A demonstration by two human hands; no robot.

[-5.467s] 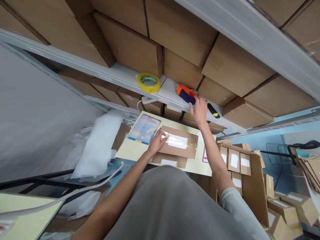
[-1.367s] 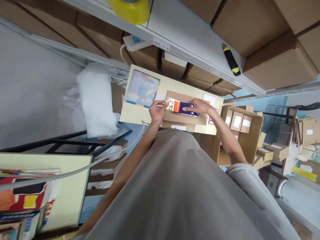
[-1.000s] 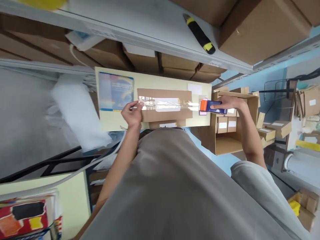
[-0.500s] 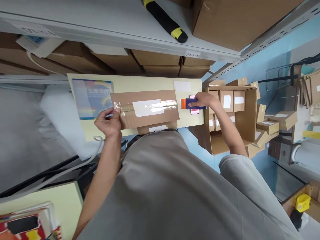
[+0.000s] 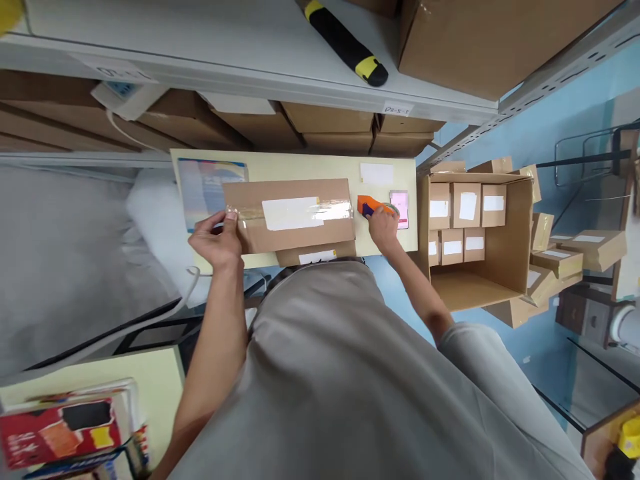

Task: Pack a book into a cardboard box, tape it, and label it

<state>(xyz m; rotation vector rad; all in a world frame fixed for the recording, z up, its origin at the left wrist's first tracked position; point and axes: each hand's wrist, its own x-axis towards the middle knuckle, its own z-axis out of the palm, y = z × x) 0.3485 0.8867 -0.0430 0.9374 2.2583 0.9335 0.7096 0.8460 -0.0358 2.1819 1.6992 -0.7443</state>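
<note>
On the shelf edge [image 5: 280, 87] in front of you, the right-hand tag [image 5: 397, 108] appears to read "D2-5-5" in dark strokes. Farther left on that edge, you find another tag [image 5: 116, 69] beginning with what looks like "D2"; its remaining characters are too blurred to make out. Your blue booklet [image 5: 203, 190] carries pale, illegible lettering. At lower left, a red cover [image 5: 37, 430] shows large pale letters that you cannot read reliably. Print on your long carton's white label [image 5: 293, 213] is too small to decipher.
</note>
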